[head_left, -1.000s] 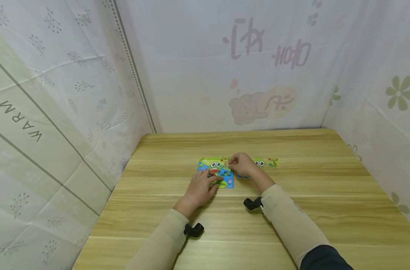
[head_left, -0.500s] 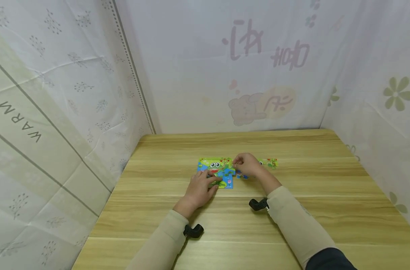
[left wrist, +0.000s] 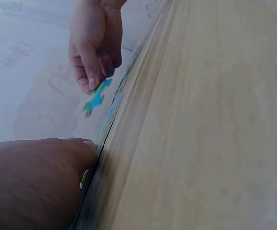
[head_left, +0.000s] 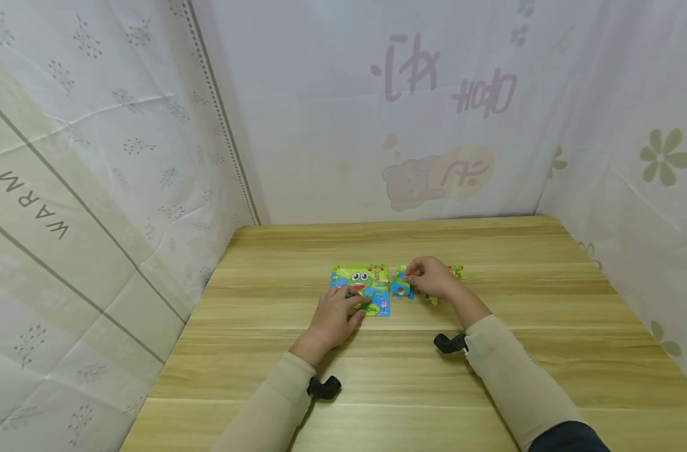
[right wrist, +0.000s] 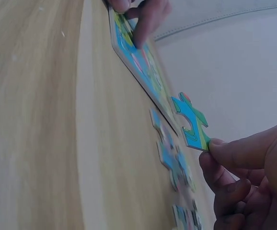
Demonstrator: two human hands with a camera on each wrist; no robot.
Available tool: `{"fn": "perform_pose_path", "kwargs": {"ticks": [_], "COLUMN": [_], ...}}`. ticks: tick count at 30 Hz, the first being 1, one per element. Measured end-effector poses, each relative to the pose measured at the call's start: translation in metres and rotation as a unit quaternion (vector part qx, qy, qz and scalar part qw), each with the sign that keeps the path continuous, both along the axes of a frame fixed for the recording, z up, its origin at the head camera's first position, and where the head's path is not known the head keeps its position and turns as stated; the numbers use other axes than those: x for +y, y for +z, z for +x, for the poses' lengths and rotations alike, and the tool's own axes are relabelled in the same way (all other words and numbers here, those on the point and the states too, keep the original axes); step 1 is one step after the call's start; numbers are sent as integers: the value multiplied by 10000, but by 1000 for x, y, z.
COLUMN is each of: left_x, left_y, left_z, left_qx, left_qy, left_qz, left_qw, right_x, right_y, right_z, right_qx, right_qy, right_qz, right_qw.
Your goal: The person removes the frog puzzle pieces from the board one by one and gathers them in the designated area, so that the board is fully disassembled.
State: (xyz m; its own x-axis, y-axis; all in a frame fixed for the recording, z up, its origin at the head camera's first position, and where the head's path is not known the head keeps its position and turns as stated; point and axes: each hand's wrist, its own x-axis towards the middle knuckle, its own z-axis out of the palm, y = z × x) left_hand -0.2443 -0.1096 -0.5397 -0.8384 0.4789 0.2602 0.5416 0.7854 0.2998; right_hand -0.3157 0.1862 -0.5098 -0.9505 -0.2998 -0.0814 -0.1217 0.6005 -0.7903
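A frog jigsaw puzzle lies flat toward the back of the table. My left hand rests on its lower left part, fingertips touching the surface. Just right of the puzzle, my right hand pinches a blue and green jigsaw piece between thumb and fingertips. In the left wrist view the held piece hangs in the air, apart from the puzzle. Several loose jigsaw pieces lie below and around the right hand, partly hidden by it in the head view.
The wooden table ends at a back edge near a white printed curtain. More curtain stands along the left and right sides. A black wrist-worn device sticks out from the right sleeve, another device from the left.
My right hand has moved right with the jigsaw piece, from over the frog puzzle's right part to above the loose pieces. The left hand stays where it was.
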Motion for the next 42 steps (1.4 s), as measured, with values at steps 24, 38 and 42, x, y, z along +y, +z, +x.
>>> {"fn": "perform_pose_path", "kwargs": {"ticks": [24, 38, 42], "left_x": [-33, -54, -54], "left_y": [-1, 6, 5], "left_z": [-12, -14, -15], "left_qx": [-409, -1458, -1465], "left_qy": [-132, 89, 193], "left_qz": [1332, 1251, 1320], "left_qw": [9901, 9813, 9802], "right_x": [55, 80, 88], "right_y": [11, 11, 9], "right_z": [14, 10, 9], "right_qx": [-55, -232, -258], "right_qy": [-29, -31, 25], "right_qz": [-6, 77, 89], "right_qw": [10000, 9997, 9996]}}
